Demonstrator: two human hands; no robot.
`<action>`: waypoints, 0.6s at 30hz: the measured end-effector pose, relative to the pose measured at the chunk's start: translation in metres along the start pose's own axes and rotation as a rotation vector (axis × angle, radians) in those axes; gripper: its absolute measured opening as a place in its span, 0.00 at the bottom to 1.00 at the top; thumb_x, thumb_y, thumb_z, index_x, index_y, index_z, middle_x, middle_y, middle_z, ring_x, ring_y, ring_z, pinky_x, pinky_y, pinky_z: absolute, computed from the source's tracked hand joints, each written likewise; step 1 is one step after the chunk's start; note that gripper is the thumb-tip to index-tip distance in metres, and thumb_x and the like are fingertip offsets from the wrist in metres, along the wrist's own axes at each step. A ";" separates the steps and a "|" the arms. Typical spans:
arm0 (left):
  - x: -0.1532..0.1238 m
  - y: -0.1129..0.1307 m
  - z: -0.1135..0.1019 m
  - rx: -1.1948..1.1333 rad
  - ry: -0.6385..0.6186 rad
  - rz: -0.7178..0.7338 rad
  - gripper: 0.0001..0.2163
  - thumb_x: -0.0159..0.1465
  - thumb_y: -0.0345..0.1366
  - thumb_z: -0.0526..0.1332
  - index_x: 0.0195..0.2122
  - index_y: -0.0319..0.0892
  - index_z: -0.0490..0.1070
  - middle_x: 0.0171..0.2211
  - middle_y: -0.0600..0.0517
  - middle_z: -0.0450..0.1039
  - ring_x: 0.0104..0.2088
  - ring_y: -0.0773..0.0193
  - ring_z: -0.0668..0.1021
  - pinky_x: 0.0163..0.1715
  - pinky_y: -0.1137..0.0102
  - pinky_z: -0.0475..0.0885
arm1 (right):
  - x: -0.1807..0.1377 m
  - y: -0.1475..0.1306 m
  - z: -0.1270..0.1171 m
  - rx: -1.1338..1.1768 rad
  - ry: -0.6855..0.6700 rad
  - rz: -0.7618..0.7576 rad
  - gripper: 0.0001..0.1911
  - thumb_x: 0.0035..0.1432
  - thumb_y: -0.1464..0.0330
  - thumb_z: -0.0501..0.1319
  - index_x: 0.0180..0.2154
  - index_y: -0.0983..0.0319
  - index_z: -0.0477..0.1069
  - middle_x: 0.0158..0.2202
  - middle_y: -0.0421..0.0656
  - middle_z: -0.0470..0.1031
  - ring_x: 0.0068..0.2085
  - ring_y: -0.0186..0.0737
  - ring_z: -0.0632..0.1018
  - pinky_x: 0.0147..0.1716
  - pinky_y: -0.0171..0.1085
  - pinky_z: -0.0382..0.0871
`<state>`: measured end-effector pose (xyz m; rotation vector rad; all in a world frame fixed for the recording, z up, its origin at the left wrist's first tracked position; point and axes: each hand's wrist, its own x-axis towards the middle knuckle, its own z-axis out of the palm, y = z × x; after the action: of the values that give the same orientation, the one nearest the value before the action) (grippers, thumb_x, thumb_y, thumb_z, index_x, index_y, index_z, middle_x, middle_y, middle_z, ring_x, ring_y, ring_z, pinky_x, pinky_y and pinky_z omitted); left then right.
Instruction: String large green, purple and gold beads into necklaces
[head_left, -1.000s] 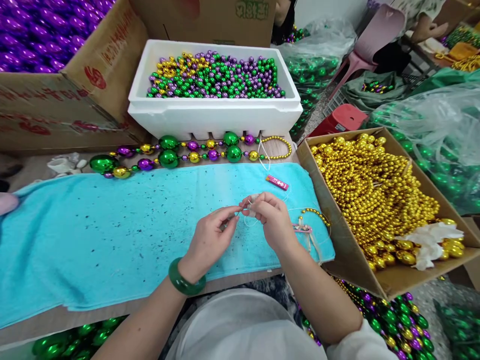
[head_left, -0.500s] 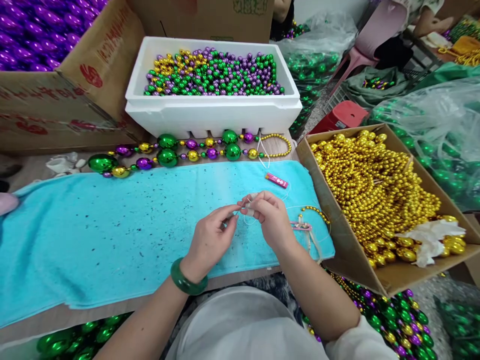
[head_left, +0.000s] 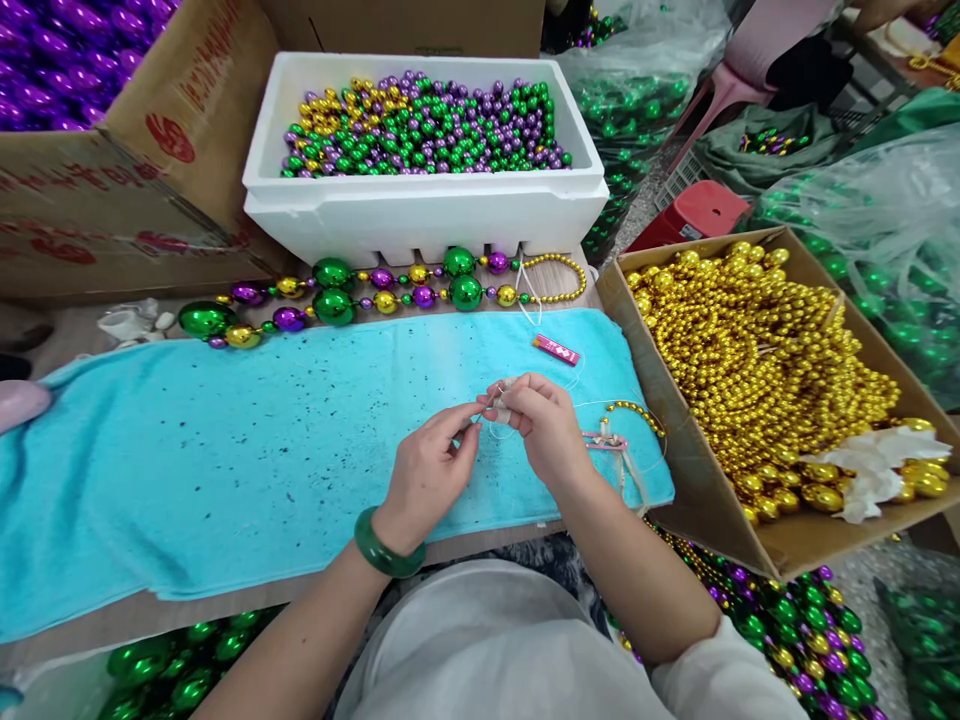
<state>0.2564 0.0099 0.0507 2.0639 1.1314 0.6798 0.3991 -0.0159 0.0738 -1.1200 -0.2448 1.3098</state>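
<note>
Above the turquoise towel (head_left: 247, 450), my two hands meet fingertip to fingertip. My left hand (head_left: 431, 475), a green bangle on its wrist, pinches a thin, needle-like strand end too small to make out clearly. My right hand (head_left: 544, 425) has white wrapping on some fingers and pinches a thin clear string (head_left: 504, 432), which loops below the fingertips. To the right, the string runs by a short strand of gold beads (head_left: 637, 410). Beside that lies a pink tool (head_left: 604, 441) with pale strips wound on it. A magenta packet (head_left: 556, 350) rests on the towel beyond my right hand.
A long strand of big green, purple and gold beads (head_left: 334, 307) lies along the towel's far edge. Behind it stands a white foam box (head_left: 427, 212) of beads. Cardboard boxes hold gold bead strands (head_left: 750, 370) at right and purple beads (head_left: 71, 60) at left.
The view has shifted slightly, so the foam box sits higher in it. Both hands stay together in the same pinch, with only a small change at the fingertips.
</note>
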 end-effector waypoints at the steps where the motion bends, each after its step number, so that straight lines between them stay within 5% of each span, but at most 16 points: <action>1: 0.000 0.000 0.000 -0.001 0.000 0.007 0.12 0.65 0.34 0.56 0.47 0.45 0.75 0.42 0.51 0.80 0.38 0.65 0.80 0.42 0.70 0.76 | 0.000 0.000 0.000 0.001 0.002 0.000 0.07 0.40 0.69 0.66 0.20 0.63 0.68 0.29 0.41 0.74 0.33 0.37 0.78 0.34 0.36 0.74; 18: 0.003 0.004 0.000 0.086 -0.013 0.033 0.13 0.66 0.35 0.55 0.48 0.45 0.75 0.43 0.50 0.80 0.37 0.65 0.80 0.41 0.70 0.75 | 0.002 0.002 -0.003 -0.134 0.032 -0.081 0.09 0.41 0.68 0.69 0.27 0.61 0.73 0.28 0.39 0.77 0.30 0.35 0.78 0.35 0.37 0.75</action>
<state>0.2595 0.0106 0.0545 2.1603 1.1393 0.6429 0.4004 -0.0161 0.0697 -1.2304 -0.3545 1.2164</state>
